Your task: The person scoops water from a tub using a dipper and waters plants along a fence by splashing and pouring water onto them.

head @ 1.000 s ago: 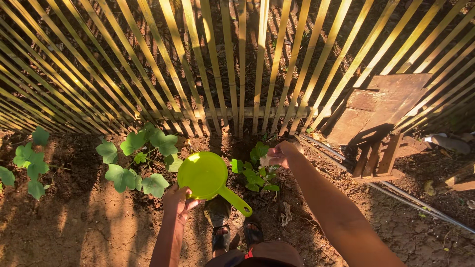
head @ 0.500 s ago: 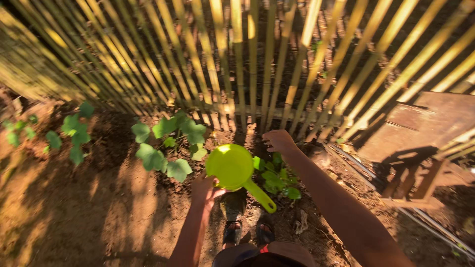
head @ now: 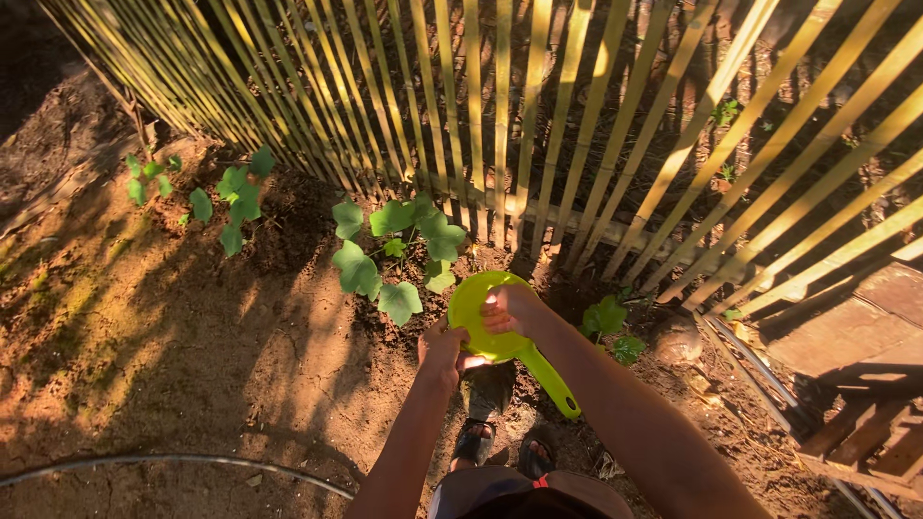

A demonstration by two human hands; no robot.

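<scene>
Left hand (head: 443, 348) gripping green scoop (head: 490, 322) at bowl's near rim, fingers curled under edge; bowl kept roughly level, probably to keep contents in. Right hand (head: 510, 309) lying across bowl's top, fingers bent down into it, as if reaching inside; whether anything pinched there, cannot tell. Scoop's handle (head: 550, 382) left free, slanting back-right past right forearm toward sandalled feet (head: 500, 447). Both hands meeting over bare soil (head: 192, 365), just in front of body.

Scoop: bright lime plastic, round shallow bowl, 1 flat tapered handle, sunlit, mostly covered by right hand. Contents hidden.

Broad-leafed seedling (head: 389, 255) just beyond and left of left hand; smaller seedling (head: 608, 322) close right of right hand; third seedling (head: 231, 202) well off left. Bamboo fence (head: 538, 125) beyond all 3. Thin hose (head: 173, 461) curving on ground, well left of left forearm.
</scene>
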